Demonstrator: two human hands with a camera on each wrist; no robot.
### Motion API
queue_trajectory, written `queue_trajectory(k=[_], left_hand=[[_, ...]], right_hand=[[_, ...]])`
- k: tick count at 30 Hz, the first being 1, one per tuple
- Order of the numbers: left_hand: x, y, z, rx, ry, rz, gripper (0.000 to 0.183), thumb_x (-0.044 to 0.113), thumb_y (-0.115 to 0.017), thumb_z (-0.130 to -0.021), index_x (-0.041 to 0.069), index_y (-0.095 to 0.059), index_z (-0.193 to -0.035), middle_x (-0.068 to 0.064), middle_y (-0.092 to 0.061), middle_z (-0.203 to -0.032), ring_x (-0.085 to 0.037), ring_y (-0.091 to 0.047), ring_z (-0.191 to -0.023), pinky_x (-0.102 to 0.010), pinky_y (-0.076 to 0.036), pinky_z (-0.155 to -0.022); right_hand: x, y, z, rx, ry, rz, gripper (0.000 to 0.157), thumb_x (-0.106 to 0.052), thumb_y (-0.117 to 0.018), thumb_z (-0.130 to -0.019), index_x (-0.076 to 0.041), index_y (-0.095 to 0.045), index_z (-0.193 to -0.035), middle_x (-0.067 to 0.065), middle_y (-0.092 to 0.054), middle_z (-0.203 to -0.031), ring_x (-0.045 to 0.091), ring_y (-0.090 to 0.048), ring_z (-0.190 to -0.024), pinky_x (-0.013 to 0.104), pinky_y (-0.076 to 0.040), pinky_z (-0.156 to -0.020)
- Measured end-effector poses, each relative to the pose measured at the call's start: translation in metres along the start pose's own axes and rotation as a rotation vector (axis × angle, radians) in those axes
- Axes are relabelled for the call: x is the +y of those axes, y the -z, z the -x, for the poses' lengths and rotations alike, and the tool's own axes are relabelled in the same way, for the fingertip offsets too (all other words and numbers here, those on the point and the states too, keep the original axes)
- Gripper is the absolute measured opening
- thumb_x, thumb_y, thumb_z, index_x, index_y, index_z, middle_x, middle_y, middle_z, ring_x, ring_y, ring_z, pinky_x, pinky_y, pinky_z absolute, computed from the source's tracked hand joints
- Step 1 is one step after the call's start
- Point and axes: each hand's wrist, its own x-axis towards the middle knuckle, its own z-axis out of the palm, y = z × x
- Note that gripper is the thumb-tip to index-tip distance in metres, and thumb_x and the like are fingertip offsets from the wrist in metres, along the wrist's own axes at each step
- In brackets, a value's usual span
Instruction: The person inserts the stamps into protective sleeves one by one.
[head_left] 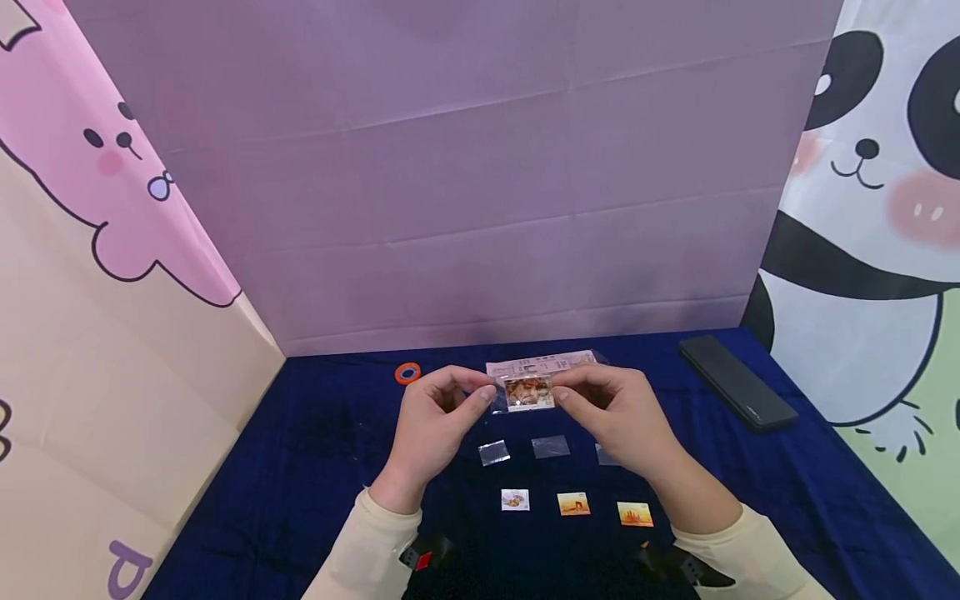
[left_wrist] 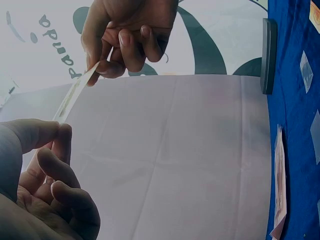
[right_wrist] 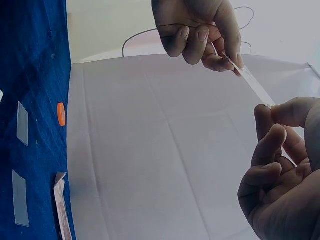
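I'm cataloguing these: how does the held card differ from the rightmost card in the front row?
The held card is up between the left hand and right hand; the rightmost card lies on the blue cloth. The held card's picture is mostly brown, the rightmost card's orange and yellow. Both are picture cards.

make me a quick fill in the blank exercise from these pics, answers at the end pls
1. The left hand and right hand hold a small picture card above the dark ____ cloth.
2. In the head view, the long black case lies toward the ____ edge of the cloth.
3. The row of pictures nearest the person has ____ pieces.
4. In the head view, the orange ring lies to the ____ of the pink printed paper.

Missing words: blue; right; three; left
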Motion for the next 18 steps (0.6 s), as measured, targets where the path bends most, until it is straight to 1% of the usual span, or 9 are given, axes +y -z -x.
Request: queue_trajectory(k=[6,12,18], left_hand=[[-0.0001,-0.0007,0.0004,-0.009,0.004,0.01,0.012,0.01,-0.076,-0.097,0.01,-0.079,-0.109,-0.008,-0.066,-0.081,-0.017,-0.043,-0.056,-0.026,-0.036,-0.053],[0.0003,-0.002,0.0005,-0.016,0.008,0.018,0.012,0.01,-0.076,-0.097,0.01,-0.079,-0.109,-0.008,-0.064,-0.079,-0.016,-0.042,-0.057,-0.026,-0.035,-0.053],[-0.0019,-0.003,0.0004,-0.021,0.011,0.009,0.011,0.01,-0.076,-0.097,0.01,-0.079,-0.108,-0.007,-0.066,-0.081,-0.015,-0.043,-0.057,-0.026,-0.035,-0.053]], right_hand=[[0.0007,0.0,-0.0001,-0.035,-0.023,-0.013,0.014,-0.008,-0.069,-0.102,-0.007,-0.078,-0.111,0.007,-0.071,-0.103,0.02,-0.06,-0.074,0.028,-0.052,-0.062],[0.0018,0.0008,-0.0011,-0.055,-0.03,-0.017,0.012,-0.007,-0.069,-0.101,-0.008,-0.078,-0.109,0.008,-0.068,-0.096,0.019,-0.057,-0.069,0.028,-0.048,-0.057],[0.001,0.001,-0.0012,-0.071,-0.051,-0.035,0.01,-0.009,-0.07,-0.101,-0.008,-0.077,-0.108,0.009,-0.067,-0.097,0.02,-0.059,-0.074,0.027,-0.05,-0.061]])
